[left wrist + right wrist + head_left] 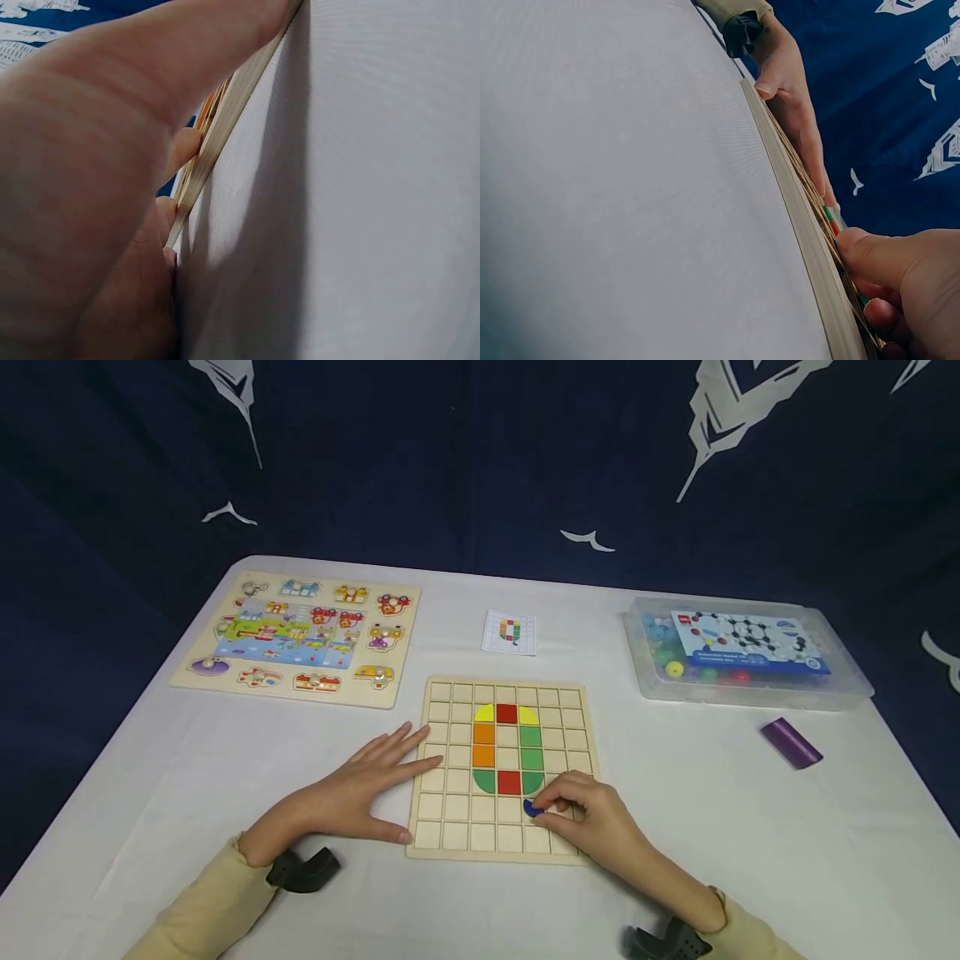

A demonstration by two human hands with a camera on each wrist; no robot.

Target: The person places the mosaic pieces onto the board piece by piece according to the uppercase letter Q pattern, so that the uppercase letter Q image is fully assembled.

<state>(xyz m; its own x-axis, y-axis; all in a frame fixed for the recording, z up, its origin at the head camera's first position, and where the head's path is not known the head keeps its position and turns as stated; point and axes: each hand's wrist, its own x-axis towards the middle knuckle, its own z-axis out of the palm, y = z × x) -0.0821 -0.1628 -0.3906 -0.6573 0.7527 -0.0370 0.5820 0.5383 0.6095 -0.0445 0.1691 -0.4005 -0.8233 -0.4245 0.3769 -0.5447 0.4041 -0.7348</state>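
Note:
A square wooden grid board (457, 835) lies on the table, with coloured tiles set in a ring. The ring has yellow rounded corners, red squares (507, 714) at top and bottom, orange squares on the left and green ones on the right. My right hand (592, 818) pinches a small dark blue tile (533, 808) with a curved edge, low over a cell just below the ring's bottom right corner. Spread fingers of my left hand (360, 789) rest along the board's left edge; its thumb touches the board's side (225, 135) in the left wrist view.
Behind the board lies a small pattern card (510, 632) with a similar coloured ring. A wooden vehicle puzzle (405, 685) is at the back left. On the right are a clear plastic box (750, 689) of coloured balls and a purple cylinder (791, 743).

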